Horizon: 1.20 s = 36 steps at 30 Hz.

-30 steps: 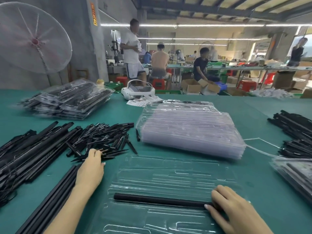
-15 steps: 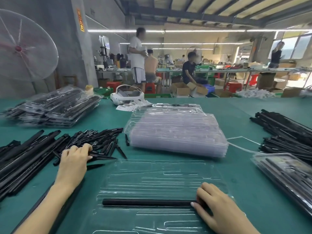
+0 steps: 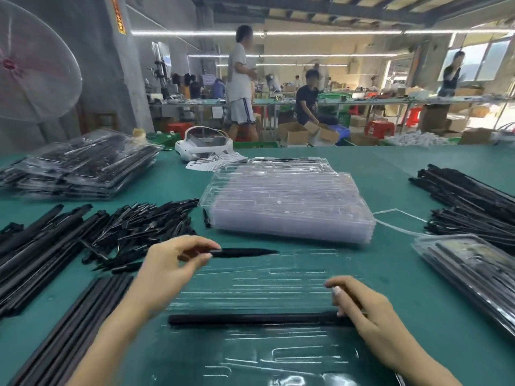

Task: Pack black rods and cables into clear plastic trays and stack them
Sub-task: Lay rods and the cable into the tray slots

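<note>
A: Where does the clear tray lie?
B: Bottom centre of the frame, flat on the green worktop, with a long black rod seated across it.
A: And the hands?
B: The left hand pinches a short pointed black piece between thumb and fingers, above the tray's far edge. The right hand rests curled fingers on the rod's right end.
A: What surrounds the tray?
B: Loose black parts to the left, the empty tray stack just behind, filled trays at right. Bare worktop shows between tray and filled trays.
</note>
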{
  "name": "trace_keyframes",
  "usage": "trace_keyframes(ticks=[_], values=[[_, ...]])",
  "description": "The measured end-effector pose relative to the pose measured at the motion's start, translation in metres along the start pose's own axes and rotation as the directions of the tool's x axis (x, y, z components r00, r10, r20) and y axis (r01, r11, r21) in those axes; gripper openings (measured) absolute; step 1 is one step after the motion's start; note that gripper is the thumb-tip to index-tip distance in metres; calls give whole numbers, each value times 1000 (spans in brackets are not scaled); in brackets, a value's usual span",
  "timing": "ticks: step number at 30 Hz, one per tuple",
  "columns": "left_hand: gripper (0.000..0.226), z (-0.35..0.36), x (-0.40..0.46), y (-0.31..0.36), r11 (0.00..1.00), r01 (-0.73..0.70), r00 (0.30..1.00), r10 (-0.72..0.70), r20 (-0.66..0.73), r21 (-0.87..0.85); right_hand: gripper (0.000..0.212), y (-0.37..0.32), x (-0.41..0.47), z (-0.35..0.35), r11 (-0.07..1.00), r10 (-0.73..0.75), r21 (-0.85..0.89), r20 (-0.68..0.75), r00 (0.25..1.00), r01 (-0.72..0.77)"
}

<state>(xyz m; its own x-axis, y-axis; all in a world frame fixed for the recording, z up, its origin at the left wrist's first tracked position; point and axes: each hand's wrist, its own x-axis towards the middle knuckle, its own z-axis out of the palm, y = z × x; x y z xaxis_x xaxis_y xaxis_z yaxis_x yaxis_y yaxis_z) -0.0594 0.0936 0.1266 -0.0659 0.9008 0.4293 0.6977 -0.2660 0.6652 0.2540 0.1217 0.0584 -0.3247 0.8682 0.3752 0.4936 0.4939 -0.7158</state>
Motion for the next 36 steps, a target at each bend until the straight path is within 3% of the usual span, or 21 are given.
trace_keyframes(ticks=[3,7,13,17,20,23,26,28,31,36], values=[[25,32,-18,13,999,-10,970,22,242,-53,21,-1,-2,-7,991,-15,130,-68,998,24],[20,60,-38,5,998,41,925,-21,379,-43,30,-5,-2,-8,989,-140,67,158,977,131],[17,70,-49,4,990,89,918,-39,395,-109,18,-7,-2,-5,962,-231,-67,328,916,266],[11,77,-55,10,992,68,905,-15,425,-109,17,-10,-2,-12,949,-268,-68,341,901,308],[11,74,-55,18,980,40,945,26,327,-193,18,-13,-2,-13,937,-300,-83,302,905,339],[15,72,-54,26,917,85,980,-6,201,-390,10,-21,-4,-7,912,-329,-169,244,913,373],[21,76,-55,30,824,179,970,-55,237,-538,12,-29,-10,5,959,-240,-115,160,957,260],[33,81,-56,29,861,172,959,-35,281,-479,13,-32,-14,12,991,-118,-37,167,979,126],[30,86,-57,24,936,92,945,25,325,-340,11,-31,-13,16,994,55,76,281,958,-79],[24,92,-59,21,978,-135,890,191,413,-160,18,-31,-12,15,983,36,160,297,954,-86]])
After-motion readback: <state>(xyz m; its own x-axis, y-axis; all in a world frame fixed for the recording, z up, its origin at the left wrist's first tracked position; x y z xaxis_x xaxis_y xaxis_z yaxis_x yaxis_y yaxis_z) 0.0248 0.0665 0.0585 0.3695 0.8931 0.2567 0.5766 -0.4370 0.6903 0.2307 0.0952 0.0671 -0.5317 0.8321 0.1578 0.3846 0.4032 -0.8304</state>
